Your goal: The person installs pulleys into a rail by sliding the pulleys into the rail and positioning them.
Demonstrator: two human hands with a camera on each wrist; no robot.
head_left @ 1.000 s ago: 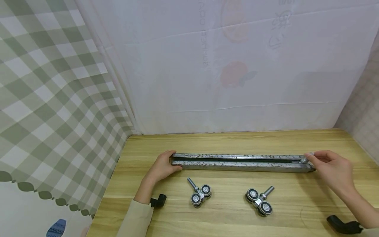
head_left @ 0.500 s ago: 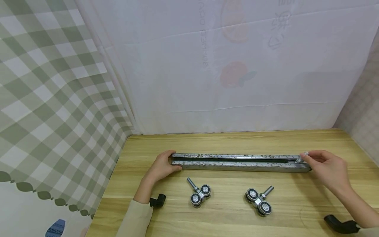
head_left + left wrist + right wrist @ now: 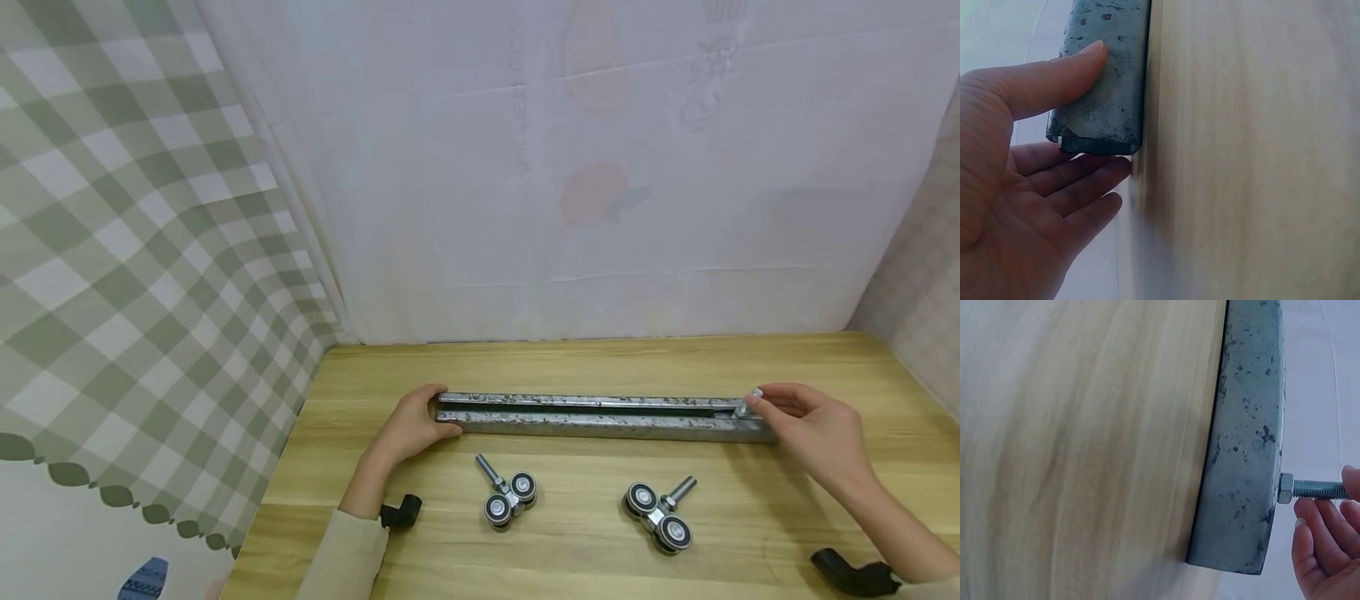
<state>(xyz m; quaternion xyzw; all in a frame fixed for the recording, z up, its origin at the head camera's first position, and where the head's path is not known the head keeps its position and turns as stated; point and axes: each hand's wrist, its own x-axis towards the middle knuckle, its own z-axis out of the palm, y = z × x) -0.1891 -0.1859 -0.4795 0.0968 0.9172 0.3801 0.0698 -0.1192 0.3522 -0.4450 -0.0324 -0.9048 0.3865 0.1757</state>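
Observation:
A long grey metal rail (image 3: 607, 423) with a slot along its top lies across the wooden table. My left hand (image 3: 412, 425) grips its left end, thumb on the near side and fingers around the end and far side, as the left wrist view shows. Near the right end, my right hand (image 3: 813, 429) pinches a threaded bolt (image 3: 1316, 489) that stands up from the slot. A hex nut (image 3: 1285, 489) sits on the bolt close above the rail. Whatever the bolt joins inside the rail is hidden.
Two roller trolleys with threaded studs lie in front of the rail, one left (image 3: 510, 497) and one right (image 3: 658, 517). A white cloth (image 3: 465, 208) hangs behind the table (image 3: 570, 554), and a checked cloth (image 3: 150, 225) hangs at the left.
My right hand has moved left with the bolt, along the slot and inward from the rail's right end. My left hand stays on the left end. The trolleys lie as before.

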